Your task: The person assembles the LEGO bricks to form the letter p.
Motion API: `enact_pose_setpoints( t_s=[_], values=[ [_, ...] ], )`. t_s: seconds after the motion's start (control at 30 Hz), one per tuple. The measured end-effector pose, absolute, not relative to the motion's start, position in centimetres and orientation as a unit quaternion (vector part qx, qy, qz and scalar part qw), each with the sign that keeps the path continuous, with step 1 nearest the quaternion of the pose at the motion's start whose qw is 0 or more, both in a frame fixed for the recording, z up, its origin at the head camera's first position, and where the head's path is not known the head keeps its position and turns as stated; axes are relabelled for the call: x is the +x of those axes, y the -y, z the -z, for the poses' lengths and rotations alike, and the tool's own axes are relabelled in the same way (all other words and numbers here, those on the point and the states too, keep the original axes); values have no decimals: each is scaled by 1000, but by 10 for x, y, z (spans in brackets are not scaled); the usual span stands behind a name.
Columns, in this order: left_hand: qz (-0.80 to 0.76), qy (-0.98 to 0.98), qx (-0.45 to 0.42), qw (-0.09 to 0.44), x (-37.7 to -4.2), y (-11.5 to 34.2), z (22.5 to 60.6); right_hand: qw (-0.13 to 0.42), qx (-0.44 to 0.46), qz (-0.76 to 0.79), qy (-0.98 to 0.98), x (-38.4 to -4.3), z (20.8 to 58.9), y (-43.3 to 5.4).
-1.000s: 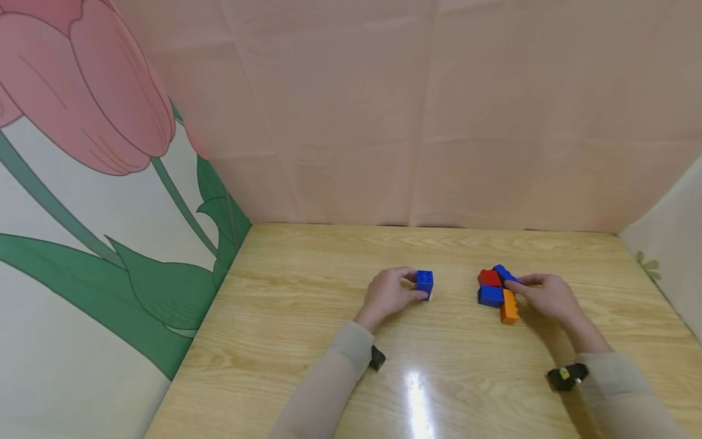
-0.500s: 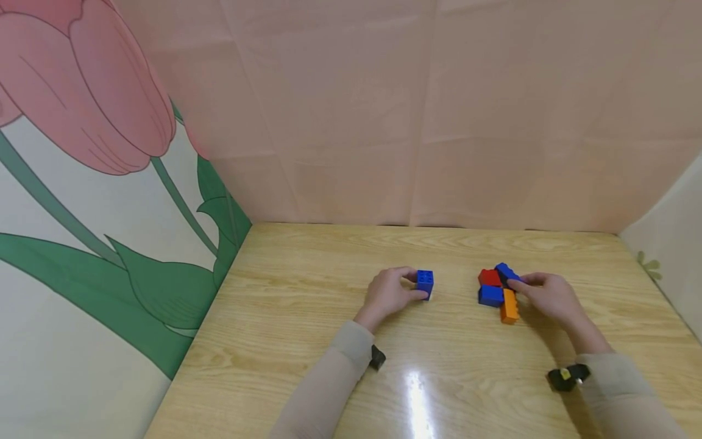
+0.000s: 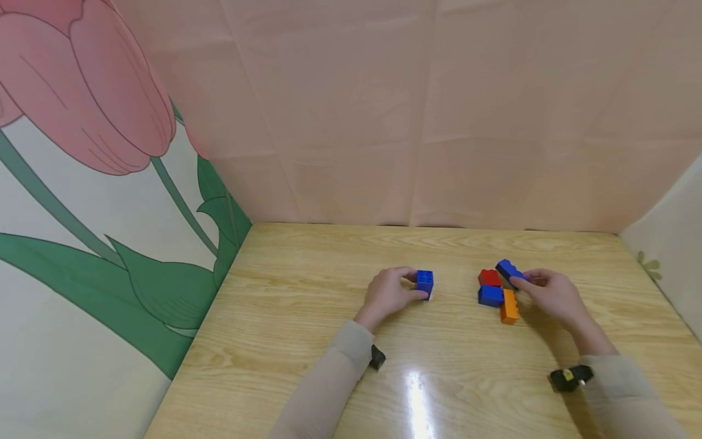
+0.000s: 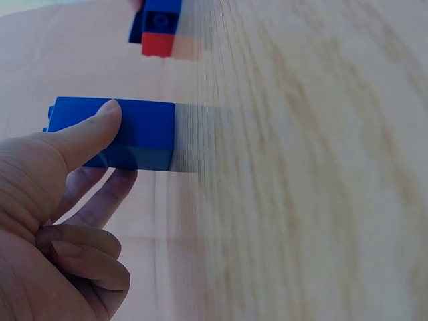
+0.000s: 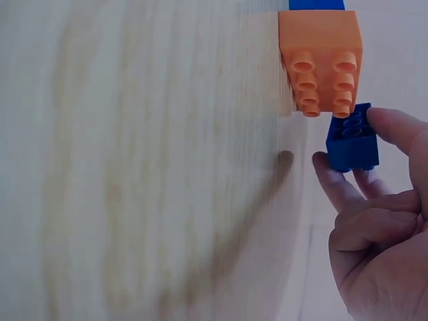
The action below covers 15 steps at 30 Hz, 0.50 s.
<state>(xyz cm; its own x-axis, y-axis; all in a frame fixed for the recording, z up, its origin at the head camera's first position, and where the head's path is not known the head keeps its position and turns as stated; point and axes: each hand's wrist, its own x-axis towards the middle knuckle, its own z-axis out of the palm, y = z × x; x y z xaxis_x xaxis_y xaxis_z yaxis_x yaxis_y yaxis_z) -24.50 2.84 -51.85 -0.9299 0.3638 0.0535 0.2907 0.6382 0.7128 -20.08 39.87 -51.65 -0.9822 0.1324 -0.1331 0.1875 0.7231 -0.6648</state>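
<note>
My left hand (image 3: 386, 294) pinches a tall blue toy building brick (image 3: 425, 283) that stands on end, studs up, left of the other bricks. In the left wrist view the thumb presses one face of this blue brick (image 4: 147, 124), with fingers behind it. My right hand (image 3: 555, 299) pinches a longer blue brick (image 3: 509, 271), tilted, between thumb and fingers. Its hollow underside shows in the right wrist view, where this blue brick (image 5: 352, 148) is clear of the table. Beside it lie a red brick (image 3: 489, 278), another blue brick (image 3: 490, 296) and an orange brick (image 3: 509, 306).
The bricks are on a wood-grain table (image 3: 329, 262). A pink cloth backdrop (image 3: 340, 122) rises behind its far edge, and a tulip-print panel (image 3: 109, 256) borders the left side. Light glares off the table (image 3: 418, 402) near the front.
My right hand has shifted the long blue brick slightly right and up, away from the red brick, opening a gap between them. My left hand and its brick stay in place.
</note>
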Motion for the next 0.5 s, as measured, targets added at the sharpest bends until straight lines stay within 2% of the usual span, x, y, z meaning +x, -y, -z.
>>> enact_pose_setpoints(
  t_s=[0.5],
  values=[
    [-387, -904, 176, 51, -246, -28, 519, 6, 54, 386, -921, -199, 502, -389]
  ],
)
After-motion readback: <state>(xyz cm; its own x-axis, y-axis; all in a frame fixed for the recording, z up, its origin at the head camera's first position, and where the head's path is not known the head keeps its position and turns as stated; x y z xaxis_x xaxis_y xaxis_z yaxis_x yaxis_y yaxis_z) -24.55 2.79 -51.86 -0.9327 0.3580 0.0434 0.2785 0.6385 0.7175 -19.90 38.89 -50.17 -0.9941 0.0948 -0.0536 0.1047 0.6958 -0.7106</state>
